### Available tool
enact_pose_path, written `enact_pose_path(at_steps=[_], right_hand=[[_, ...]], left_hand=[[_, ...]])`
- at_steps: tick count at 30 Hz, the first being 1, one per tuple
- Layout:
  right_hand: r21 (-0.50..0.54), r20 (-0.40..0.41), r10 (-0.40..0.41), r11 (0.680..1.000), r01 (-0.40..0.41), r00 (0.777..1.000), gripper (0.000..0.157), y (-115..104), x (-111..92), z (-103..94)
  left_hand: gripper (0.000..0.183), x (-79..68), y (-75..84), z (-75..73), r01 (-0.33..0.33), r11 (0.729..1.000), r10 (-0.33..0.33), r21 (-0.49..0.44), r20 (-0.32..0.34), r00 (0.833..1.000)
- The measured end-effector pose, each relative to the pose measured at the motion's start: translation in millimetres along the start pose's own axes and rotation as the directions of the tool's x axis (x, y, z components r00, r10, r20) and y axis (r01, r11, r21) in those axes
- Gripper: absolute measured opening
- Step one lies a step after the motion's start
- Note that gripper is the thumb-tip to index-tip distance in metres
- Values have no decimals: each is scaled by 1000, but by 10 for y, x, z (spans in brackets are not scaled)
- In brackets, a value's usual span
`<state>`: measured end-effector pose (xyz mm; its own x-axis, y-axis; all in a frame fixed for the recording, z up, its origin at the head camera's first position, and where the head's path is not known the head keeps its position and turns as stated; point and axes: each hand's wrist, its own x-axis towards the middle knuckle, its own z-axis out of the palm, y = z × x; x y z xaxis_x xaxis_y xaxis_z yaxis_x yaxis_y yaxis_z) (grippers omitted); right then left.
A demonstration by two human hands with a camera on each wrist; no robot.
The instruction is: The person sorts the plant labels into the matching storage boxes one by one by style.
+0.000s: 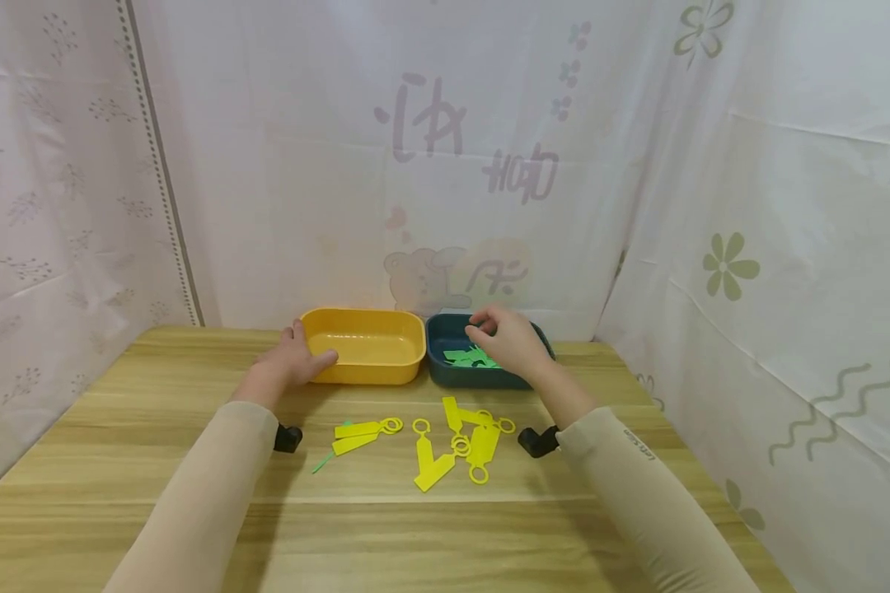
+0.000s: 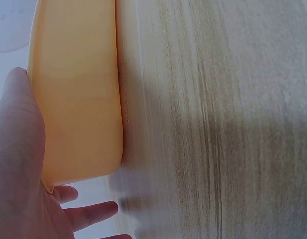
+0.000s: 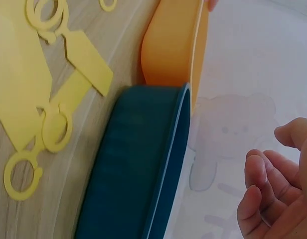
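Note:
My left hand [image 1: 288,360] rests against the left end of a yellow plastic box [image 1: 363,375]. In the left wrist view its thumb [image 2: 19,109] lies along the rim, with straight, spread fingers reaching past the end wall. My right hand [image 1: 512,339] is over a dark blue box [image 1: 482,378], its fingers loosely bent and thumb apart. The right wrist view shows nothing between those fingers [image 3: 254,172]. Several green tags [image 1: 470,357] lie inside the blue box. The yellow box has none in it.
Several yellow ring-ended tags [image 1: 436,471] lie scattered on the wooden table [image 1: 341,535] in front of the boxes. A thin green piece [image 1: 322,463] shows beside the left yellow tags [image 1: 354,443]. A printed white curtain [image 1: 304,165] hangs behind and at both sides.

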<state>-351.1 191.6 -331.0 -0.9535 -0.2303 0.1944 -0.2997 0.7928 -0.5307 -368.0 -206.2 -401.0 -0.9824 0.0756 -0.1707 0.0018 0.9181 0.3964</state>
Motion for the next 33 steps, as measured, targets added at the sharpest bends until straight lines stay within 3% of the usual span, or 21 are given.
enact_pose_path(at_steps=[7, 12, 15, 20, 23, 25, 28, 33], right_hand=[[7, 39, -43, 999, 43, 998, 38, -130, 8, 171], [-2, 139, -142, 990, 144, 980, 30, -267, -34, 421], [-33, 270, -215, 972, 232, 939, 30, -361, -114, 605], [-129, 516, -245, 925, 357, 821, 41, -450, -261, 862], [-187, 586, -263, 877, 443, 767, 43, -458, -324, 941], [-206, 598, -286, 848, 488, 748, 41, -449, -352, 957], [-204, 597, -305, 837, 508, 742, 33, -401, -385, 947], [-203, 578, -276, 863, 463, 768, 24, -249, -429, 878]], left_hand=[[116, 7, 11, 2, -5, 1000, 5, 8, -6, 1000], [114, 22, 18, 5, -5, 1000, 5, 3, -16, 1000], [114, 46, 14, 13, -3, 1000, 3, 9, -9, 1000], [113, 34, 18, 2, -2, 1000, 2, 11, -3, 1000], [113, -11, 27, -31, -6, 1000, 6, -13, -8, 1000], [113, -31, 27, -53, -7, 1000, 7, -25, -8, 1000], [114, -15, 10, -54, 2, 1000, -2, -29, 2, 1000], [116, 10, -4, -18, 6, 1000, -6, -17, 9, 1000]])
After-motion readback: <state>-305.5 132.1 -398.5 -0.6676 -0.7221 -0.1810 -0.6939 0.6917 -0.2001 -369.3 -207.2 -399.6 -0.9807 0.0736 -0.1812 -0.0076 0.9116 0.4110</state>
